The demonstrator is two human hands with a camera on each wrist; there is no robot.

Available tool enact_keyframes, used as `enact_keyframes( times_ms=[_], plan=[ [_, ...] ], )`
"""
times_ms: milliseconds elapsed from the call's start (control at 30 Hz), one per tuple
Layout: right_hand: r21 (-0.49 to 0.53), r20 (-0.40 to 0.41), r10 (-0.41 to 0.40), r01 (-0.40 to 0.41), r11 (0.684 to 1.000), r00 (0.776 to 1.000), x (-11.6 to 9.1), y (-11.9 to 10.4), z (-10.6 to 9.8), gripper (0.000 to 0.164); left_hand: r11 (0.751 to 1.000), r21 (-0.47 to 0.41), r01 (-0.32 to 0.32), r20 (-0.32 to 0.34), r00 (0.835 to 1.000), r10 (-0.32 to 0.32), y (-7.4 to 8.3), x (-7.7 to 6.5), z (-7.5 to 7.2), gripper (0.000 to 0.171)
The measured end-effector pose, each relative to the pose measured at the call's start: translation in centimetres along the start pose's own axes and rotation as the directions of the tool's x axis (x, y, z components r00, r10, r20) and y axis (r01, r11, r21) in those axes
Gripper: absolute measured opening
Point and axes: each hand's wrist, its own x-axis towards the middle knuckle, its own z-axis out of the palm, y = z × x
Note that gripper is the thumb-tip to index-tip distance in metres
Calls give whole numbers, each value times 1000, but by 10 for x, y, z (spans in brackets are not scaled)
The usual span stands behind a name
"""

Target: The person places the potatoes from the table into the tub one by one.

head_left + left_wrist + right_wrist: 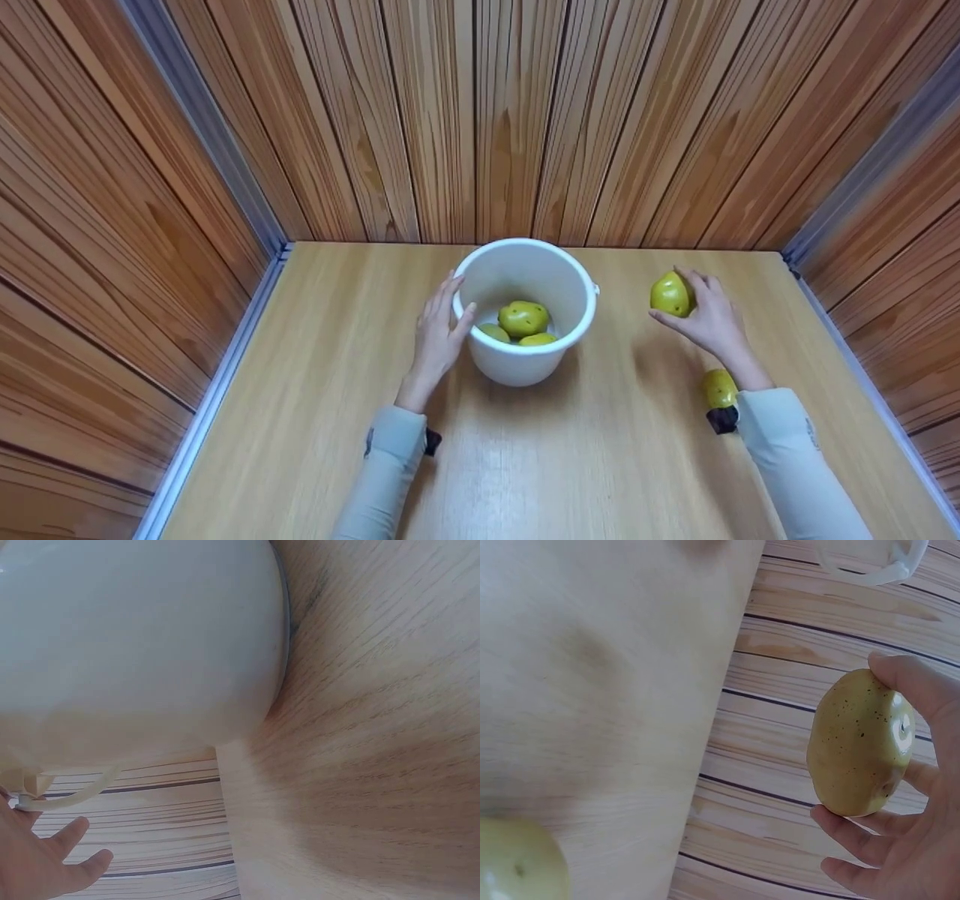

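A white bucket (517, 367) stands upright with several yellow-green potatoes (523, 319) inside it. My left hand (439, 330) lies along the bucket's left side, its fingers fairly straight and its thumb at the rim. In the left wrist view, the fingers of that hand (52, 862) are spread near the bucket's handle (75, 796). Off to the right, my right hand (712, 319) holds a potato (670, 294) above the table, pinched between thumb and fingertips. Small dark specks dot this potato (859, 742) in the right wrist view.
Another potato (720, 388) lies on the wooden table (315, 420) by my right wrist, next to a black wrist camera (722, 420). Wood-panelled walls (510, 120) close in the back and both sides, with metal strips (217, 397) along the table edges.
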Motion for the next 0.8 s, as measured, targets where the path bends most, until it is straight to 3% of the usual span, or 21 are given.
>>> enact_keyframes(
  times_ms=[200,800],
  plan=[
    [17,-17,-37,37,999,999,4,-7,0,85,999,-5,-40,-30,999,39,-1,0,1,52],
    [16,4,-63,63,998,998,11,-30,-4,86,1000,1,-20,-6,1000,20,-1,0,1,56]
  ],
)
